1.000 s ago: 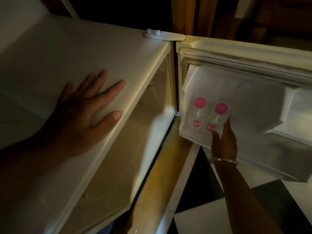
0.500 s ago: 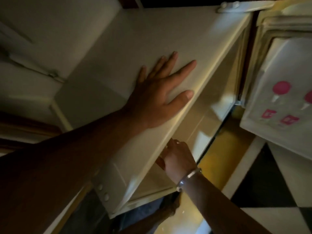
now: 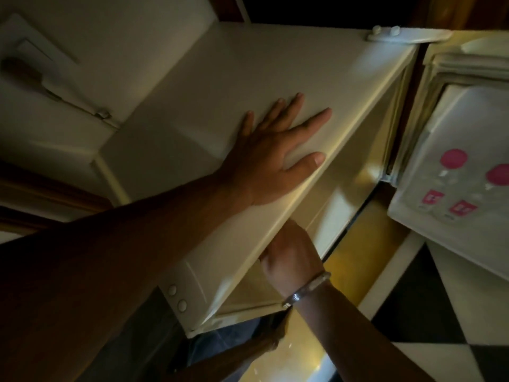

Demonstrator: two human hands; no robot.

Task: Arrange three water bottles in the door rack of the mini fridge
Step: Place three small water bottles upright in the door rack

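Note:
The white mini fridge (image 3: 220, 78) stands open, seen from above. My left hand (image 3: 275, 155) lies flat on its top, fingers spread, holding nothing. My right hand (image 3: 292, 257), with a metal bangle at the wrist, reaches under the top edge into the fridge's opening; its fingers are hidden inside. The open door (image 3: 468, 106) is at the right. Two clear water bottles with pink caps stand side by side in the door rack (image 3: 418, 224): one (image 3: 453, 158) nearer the hinge, the other (image 3: 498, 175) cut by the frame edge.
A black and white tiled floor (image 3: 429, 326) lies below the door, with a yellow lit strip (image 3: 366, 244) beside the fridge. A white wall with a socket plate (image 3: 35, 45) is at the left. Dark fabric shows under the fridge's front.
My right hand has left the bottles in the door rack and gone into the fridge's opening. The view has swung left, so the door now sits at the right edge. My left hand stays flat.

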